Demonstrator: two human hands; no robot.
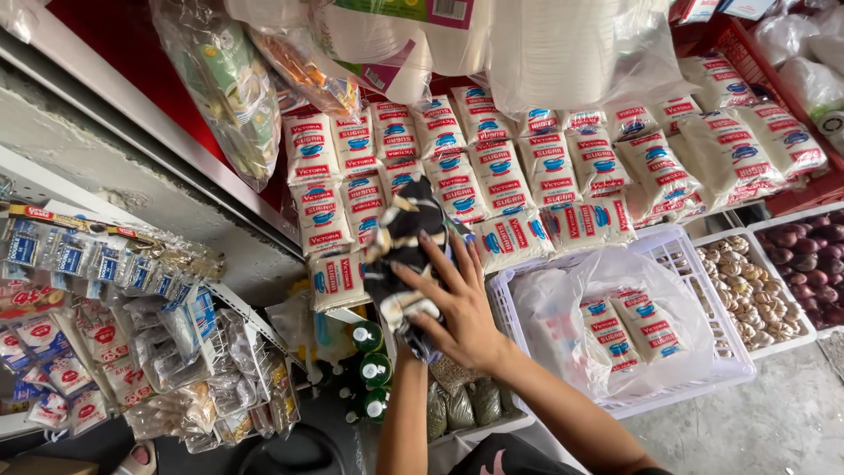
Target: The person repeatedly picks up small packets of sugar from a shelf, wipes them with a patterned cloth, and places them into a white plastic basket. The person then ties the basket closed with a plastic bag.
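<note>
My right hand (pixel 459 310) lies with fingers spread on a dark cloth with tan patches (pixel 400 237) and presses it against the front row of white sugar packets with red and blue print (pixel 501 176). The packets are stacked in rows on a shelf. My left forearm (pixel 403 422) rises beneath the cloth, but its hand is hidden behind the cloth and my right hand.
A white plastic basket (pixel 694 255) at the right holds a clear bag with more sugar packets (pixel 620 330). Beyond it are bins of garlic (pixel 743 286) and red onions (pixel 809 264). Sachet strips (pixel 88 264) hang at the left. Green-capped bottles (pixel 369 369) stand below.
</note>
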